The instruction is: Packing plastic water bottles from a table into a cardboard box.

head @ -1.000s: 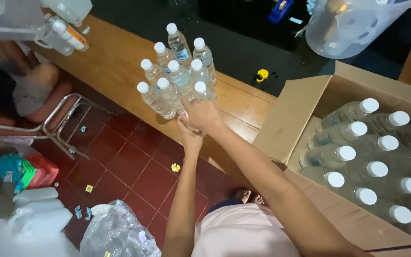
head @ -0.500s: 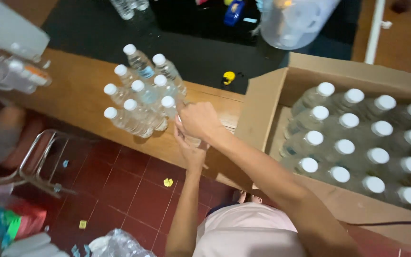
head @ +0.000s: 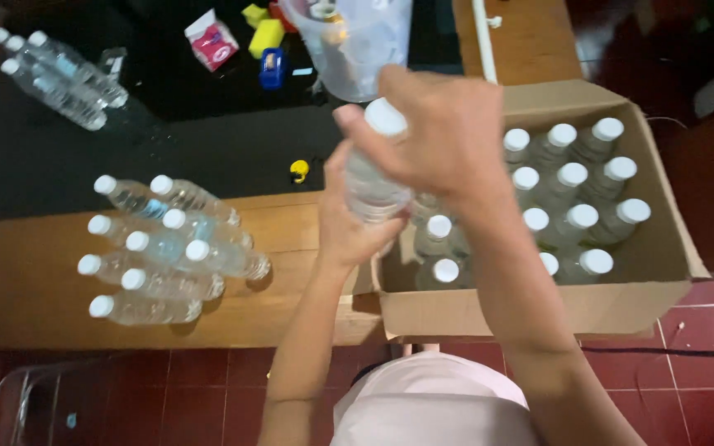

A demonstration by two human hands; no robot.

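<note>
Here both hands hold one clear water bottle with a white cap, raised above the near-left corner of the cardboard box. The right hand comes from above; its fingers curl around the neck, just under the cap, and they are closed on the bottle. The left hand supports the lower part from below, its fingers wrapped around the body, so the bottle sits between the two hands and stands nearly upright.

Under and to the right of the hands, the box is open and holds many similar bottles, standing upright in rows with white caps up. The right forearm crosses over the box and hides some of them.

To the left, on the wooden bench, a group of bottles stands close together, well apart from the held one. Behind the bench there is a dark surface with three more bottles at the far left, a clear plastic jug just behind the hands, a small yellow object, and some coloured small things which are too small to tell. The floor has red tiles.
</note>
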